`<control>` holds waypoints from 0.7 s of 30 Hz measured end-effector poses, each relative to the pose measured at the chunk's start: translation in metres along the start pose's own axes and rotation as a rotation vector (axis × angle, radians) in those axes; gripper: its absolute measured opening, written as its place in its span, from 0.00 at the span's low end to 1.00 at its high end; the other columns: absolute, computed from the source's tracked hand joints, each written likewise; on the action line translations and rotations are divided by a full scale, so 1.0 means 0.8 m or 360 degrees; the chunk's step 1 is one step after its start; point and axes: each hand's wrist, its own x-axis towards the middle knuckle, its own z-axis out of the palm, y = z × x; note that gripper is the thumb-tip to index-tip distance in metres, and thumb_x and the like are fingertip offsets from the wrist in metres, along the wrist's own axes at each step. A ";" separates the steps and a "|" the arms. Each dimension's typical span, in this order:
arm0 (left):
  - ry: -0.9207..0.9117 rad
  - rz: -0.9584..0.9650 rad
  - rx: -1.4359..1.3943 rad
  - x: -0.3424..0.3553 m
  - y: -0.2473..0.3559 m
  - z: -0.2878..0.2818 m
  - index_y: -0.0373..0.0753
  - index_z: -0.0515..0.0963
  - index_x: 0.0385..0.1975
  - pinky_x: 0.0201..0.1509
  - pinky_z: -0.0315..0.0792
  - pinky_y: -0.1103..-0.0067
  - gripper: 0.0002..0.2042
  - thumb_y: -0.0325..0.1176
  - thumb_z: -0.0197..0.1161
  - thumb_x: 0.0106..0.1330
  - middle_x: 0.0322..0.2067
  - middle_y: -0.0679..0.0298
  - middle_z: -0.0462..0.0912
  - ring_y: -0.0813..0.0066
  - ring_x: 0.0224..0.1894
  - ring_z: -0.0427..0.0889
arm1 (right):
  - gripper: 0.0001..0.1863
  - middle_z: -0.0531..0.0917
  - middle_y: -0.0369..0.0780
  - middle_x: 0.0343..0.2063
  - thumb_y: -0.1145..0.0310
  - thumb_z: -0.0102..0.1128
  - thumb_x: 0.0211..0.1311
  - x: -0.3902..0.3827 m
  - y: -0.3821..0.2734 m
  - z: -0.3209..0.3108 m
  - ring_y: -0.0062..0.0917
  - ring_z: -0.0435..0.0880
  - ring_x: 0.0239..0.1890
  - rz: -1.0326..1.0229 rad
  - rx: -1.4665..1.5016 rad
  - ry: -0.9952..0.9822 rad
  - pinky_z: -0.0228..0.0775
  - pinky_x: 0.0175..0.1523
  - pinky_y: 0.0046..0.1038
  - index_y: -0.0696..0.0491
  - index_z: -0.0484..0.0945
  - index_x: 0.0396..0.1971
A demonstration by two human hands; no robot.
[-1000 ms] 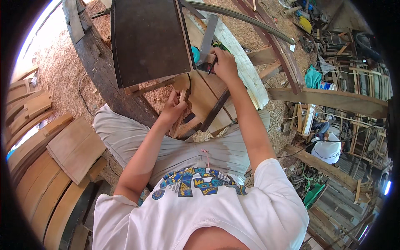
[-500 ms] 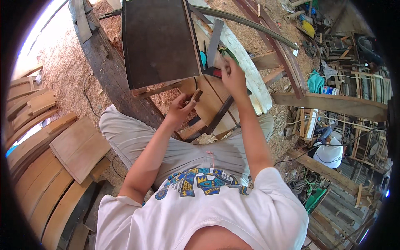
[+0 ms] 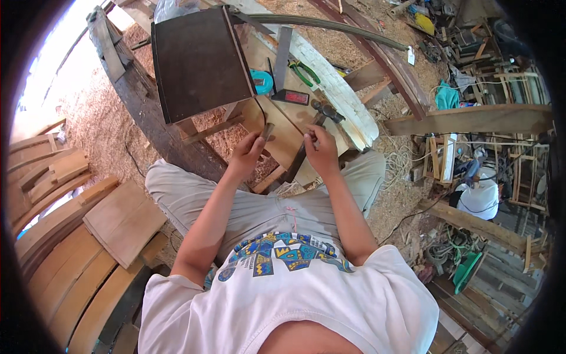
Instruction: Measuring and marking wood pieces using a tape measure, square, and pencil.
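Note:
My left hand [image 3: 246, 155] is closed around a small wooden block [image 3: 267, 131], which sticks up past the thumb. My right hand [image 3: 322, 152] is closed in a pinch, thumb and forefinger together; whatever lies between the fingertips is too small to make out. Beside it a hammer [image 3: 328, 111] rests on the plywood board [image 3: 282, 133], its dark handle running down toward my lap. Beyond the hands lie a try square [image 3: 283, 56], green-handled pliers [image 3: 305, 72] and a round teal object [image 3: 262, 82].
A dark brown panel box [image 3: 200, 65] stands at the front left. Long curved timbers [image 3: 138, 100] and a whitish plank [image 3: 336, 82] flank the work. Curved wooden pieces [image 3: 76, 242] stack at the left. Wood shavings cover the floor. A person in white [image 3: 477, 197] is at the right.
My right hand has drawn back toward me from beside the try square, uncovering the pliers and the hammer head. My left hand still holds the block. The whole view has shifted slightly.

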 end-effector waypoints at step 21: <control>0.0674 0.0398 0.0322 0.053 0.043 0.023 0.33 0.80 0.59 0.37 0.74 0.82 0.17 0.28 0.71 0.73 0.38 0.69 0.85 0.85 0.33 0.77 | 0.09 0.85 0.35 0.29 0.71 0.64 0.75 0.051 0.010 0.001 0.19 0.82 0.31 0.0294 0.0748 -0.0025 0.74 0.39 0.25 0.56 0.85 0.50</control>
